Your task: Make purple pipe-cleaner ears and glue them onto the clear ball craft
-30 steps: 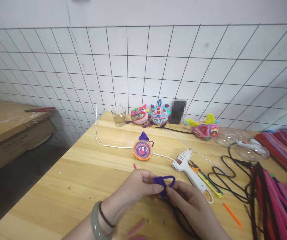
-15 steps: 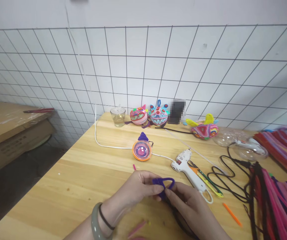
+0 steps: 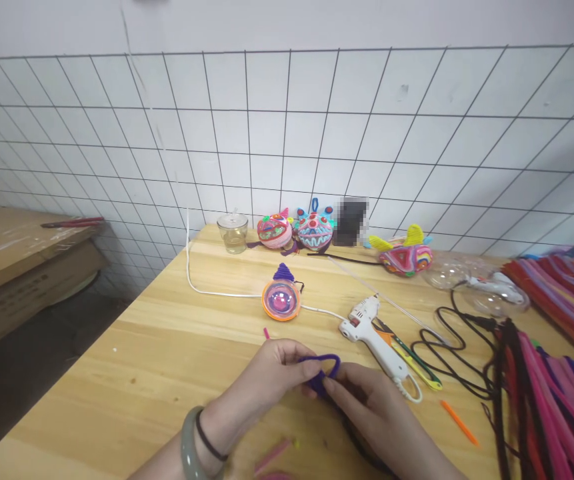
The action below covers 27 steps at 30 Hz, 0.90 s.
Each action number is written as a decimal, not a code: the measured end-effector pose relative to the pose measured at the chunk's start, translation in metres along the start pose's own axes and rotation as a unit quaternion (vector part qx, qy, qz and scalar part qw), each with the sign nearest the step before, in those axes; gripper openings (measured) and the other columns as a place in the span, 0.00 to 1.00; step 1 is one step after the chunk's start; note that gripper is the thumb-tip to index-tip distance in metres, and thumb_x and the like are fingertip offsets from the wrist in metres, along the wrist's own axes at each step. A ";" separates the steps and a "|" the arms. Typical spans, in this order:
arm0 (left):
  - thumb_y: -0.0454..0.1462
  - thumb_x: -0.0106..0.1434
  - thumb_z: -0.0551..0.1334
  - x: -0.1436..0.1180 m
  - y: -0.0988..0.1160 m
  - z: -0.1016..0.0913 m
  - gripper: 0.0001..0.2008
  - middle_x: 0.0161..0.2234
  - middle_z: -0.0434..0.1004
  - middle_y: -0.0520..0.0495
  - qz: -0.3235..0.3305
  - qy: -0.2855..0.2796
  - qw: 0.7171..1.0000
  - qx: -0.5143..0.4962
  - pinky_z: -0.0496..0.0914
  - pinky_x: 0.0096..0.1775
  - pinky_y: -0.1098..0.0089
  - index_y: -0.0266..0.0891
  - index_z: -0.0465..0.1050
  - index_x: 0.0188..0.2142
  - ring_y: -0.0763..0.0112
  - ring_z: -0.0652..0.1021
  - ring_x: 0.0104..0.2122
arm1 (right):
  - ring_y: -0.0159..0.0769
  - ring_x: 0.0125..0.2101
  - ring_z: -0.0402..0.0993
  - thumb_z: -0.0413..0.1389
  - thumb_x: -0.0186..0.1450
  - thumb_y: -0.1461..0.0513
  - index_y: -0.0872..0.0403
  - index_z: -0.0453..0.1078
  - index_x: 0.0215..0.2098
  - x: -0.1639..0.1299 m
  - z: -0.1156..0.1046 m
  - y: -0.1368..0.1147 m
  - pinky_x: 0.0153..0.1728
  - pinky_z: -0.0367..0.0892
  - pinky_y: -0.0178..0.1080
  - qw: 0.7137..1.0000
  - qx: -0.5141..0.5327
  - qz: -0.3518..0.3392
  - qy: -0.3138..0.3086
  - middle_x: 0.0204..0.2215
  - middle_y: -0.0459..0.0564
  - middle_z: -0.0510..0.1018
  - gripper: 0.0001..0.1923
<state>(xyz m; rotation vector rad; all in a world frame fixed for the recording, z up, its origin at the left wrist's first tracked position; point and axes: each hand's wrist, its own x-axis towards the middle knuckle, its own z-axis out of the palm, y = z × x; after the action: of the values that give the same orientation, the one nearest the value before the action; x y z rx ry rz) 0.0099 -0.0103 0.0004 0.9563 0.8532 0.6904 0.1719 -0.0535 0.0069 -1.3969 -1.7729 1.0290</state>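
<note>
A dark purple pipe cleaner [image 3: 335, 362], bent into a loop at its upper right, is pinched between both hands low in the middle of the head view. My left hand [image 3: 284, 367] grips its folded part between thumb and fingers. From the other side, my right hand [image 3: 367, 399] pinches it close to the loop. Part of the piece is hidden by the fingers. Beyond the hands lies a round ornament with an orange rim [image 3: 281, 301], a purple wound triangle [image 3: 283, 272] standing at its top. Small pink scraps [image 3: 273, 456] lie below my left hand.
A white glue gun [image 3: 374, 337] lies right of the ornament, beside a yellow-green cutter [image 3: 424, 373] and an orange stick [image 3: 459, 423]. Bundled pipe cleaners [image 3: 557, 407] and a black cable [image 3: 447, 340] cover the right side. Finished ornaments [image 3: 315, 230] and a glass cup [image 3: 234, 235] stand along the wall.
The purple loop has shifted slightly left and tilted, and my left thumb now covers more of the folded part. Both hands keep their hold; the whole view has moved slightly.
</note>
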 end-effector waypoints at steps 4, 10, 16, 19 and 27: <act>0.44 0.45 0.72 0.001 0.000 -0.002 0.17 0.25 0.79 0.45 -0.012 0.021 0.999 -0.044 0.68 0.29 0.71 0.32 0.77 0.27 0.74 0.75 0.22 | 0.38 0.29 0.74 0.51 0.64 0.56 0.55 0.76 0.30 0.001 0.001 0.003 0.30 0.68 0.34 1.000 0.015 0.022 -0.009 0.26 0.48 0.79 0.14; 0.43 0.45 0.72 0.000 0.002 -0.004 0.16 0.22 0.79 0.46 -0.016 0.029 0.999 -0.028 0.67 0.27 0.73 0.31 0.78 0.27 0.74 0.74 0.21 | 0.32 0.21 0.64 0.50 0.64 0.51 0.56 0.69 0.22 0.000 0.002 0.005 0.23 0.59 0.31 0.997 0.033 0.072 0.015 0.17 0.43 0.68 0.20; 0.42 0.45 0.72 0.000 0.002 -0.003 0.14 0.22 0.79 0.47 -0.013 0.030 0.999 -0.025 0.66 0.26 0.74 0.32 0.79 0.27 0.75 0.73 0.21 | 0.29 0.21 0.53 0.50 0.63 0.49 0.57 0.69 0.24 0.002 0.003 0.007 0.22 0.50 0.32 0.990 0.085 0.107 -0.018 0.18 0.40 0.58 0.21; 0.42 0.45 0.72 0.000 0.002 -0.002 0.14 0.22 0.79 0.47 -0.017 0.030 0.999 -0.029 0.67 0.27 0.74 0.32 0.79 0.28 0.75 0.74 0.21 | 0.29 0.22 0.51 0.49 0.63 0.49 0.58 0.68 0.24 0.002 0.004 0.010 0.22 0.49 0.32 0.991 0.072 0.112 -0.022 0.19 0.40 0.57 0.22; 0.41 0.43 0.73 0.000 0.003 -0.003 0.15 0.24 0.81 0.45 -0.009 0.030 0.999 -0.016 0.67 0.28 0.74 0.32 0.80 0.28 0.73 0.76 0.23 | 0.30 0.22 0.53 0.49 0.62 0.51 0.56 0.66 0.23 0.003 0.004 0.011 0.24 0.51 0.33 0.990 0.077 0.113 -0.017 0.19 0.41 0.59 0.19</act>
<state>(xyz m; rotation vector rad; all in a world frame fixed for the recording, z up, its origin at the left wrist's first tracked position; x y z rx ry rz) 0.0072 -0.0076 0.0019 0.9013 0.8999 0.7175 0.1728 -0.0496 -0.0045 -1.5137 -1.5462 1.2881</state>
